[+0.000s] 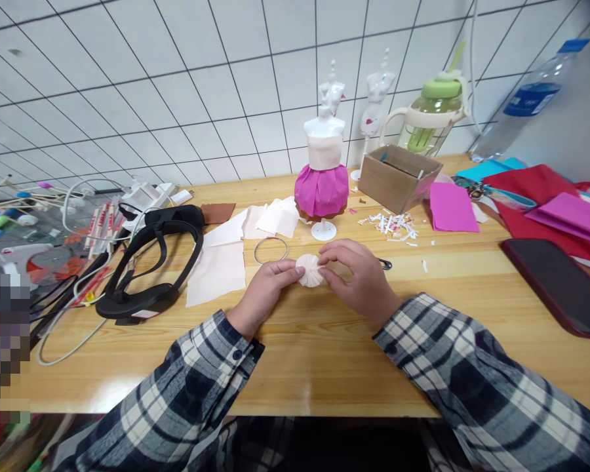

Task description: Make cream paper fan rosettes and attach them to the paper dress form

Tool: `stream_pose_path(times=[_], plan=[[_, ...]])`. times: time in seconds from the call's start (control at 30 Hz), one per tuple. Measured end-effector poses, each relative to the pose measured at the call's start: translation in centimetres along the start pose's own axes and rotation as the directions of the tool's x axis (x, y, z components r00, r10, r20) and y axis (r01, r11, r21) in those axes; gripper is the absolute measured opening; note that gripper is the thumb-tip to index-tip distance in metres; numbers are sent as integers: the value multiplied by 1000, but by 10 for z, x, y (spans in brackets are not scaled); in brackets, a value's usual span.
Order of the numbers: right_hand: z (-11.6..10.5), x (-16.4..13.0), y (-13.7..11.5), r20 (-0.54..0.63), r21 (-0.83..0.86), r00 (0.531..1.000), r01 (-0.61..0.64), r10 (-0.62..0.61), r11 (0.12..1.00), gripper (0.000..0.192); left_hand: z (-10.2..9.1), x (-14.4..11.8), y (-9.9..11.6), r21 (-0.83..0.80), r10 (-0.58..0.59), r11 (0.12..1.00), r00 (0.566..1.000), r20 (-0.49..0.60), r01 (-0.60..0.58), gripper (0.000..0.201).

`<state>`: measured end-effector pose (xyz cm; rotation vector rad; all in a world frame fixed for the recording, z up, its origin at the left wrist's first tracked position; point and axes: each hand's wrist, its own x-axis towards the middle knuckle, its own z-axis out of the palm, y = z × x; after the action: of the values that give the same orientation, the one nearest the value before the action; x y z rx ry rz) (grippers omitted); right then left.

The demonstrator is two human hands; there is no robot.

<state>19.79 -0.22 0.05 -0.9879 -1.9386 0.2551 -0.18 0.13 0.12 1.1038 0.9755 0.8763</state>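
My left hand (pixel 263 292) and my right hand (pixel 358 275) meet over the wooden table (pixel 299 354), both pinching a small pleated, cream paper rosette (pixel 309 270) between their fingertips. Just behind it lie a thin metal ring (pixel 270 250) and loose cream paper sheets (pixel 226 259). Farther back stands a small white mannequin (pixel 323 172) wearing a cream top and a magenta paper skirt. Part of a dark clip (pixel 385 264) shows beside my right hand.
A black headset (pixel 150 262) with cables lies to the left. A cardboard box (pixel 398 177), white paper scraps (pixel 393 226), pink and red paper sheets (pixel 521 203), a dark phone (pixel 558 285), a green-lidded jug (pixel 430 115) and a water bottle (pixel 526 105) fill the right and back.
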Motion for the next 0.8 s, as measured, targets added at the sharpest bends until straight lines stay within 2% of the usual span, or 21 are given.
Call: stream_pose_path(times=[0.1, 0.2, 0.3, 0.4, 0.53, 0.6, 0.7, 0.77, 0.8], plan=[[-2, 0, 4, -35, -42, 999, 21, -23, 999, 29, -1, 0, 1, -39, 3, 999, 1000, -28, -4, 18], [-5, 1, 6, 48, -116, 995, 98, -93, 988, 41, 0, -2, 2, -46, -6, 999, 999, -34, 4, 19], [-7, 1, 4, 107, -140, 979, 187, -173, 972, 30, 0, -3, 2, -39, -11, 999, 1000, -15, 11, 20], [-7, 1, 2, 87, -124, 976, 210, -201, 970, 14, -2, -1, 0, -9, -9, 1000, 1000, -11, 9, 22], [-4, 1, 2, -12, -30, 997, 73, -74, 997, 8, -4, 4, -1, 58, 107, 993, 979, -175, -99, 26], [-3, 2, 3, -48, 19, 999, 3, -2, 1000, 6, -4, 5, -1, 55, 118, 992, 971, -206, -109, 28], [-2, 1, 5, -53, 61, 998, -17, 21, 998, 14, -3, 3, 0, 40, 77, 996, 992, -104, -73, 30], [0, 1, 6, -11, 116, 997, -75, 77, 990, 27, -1, 1, 0, 135, 102, 986, 994, -39, -96, 29], [1, 0, 6, 23, 164, 989, -147, 145, 975, 32, 0, 0, 1, 232, 147, 963, 989, -32, -136, 28]])
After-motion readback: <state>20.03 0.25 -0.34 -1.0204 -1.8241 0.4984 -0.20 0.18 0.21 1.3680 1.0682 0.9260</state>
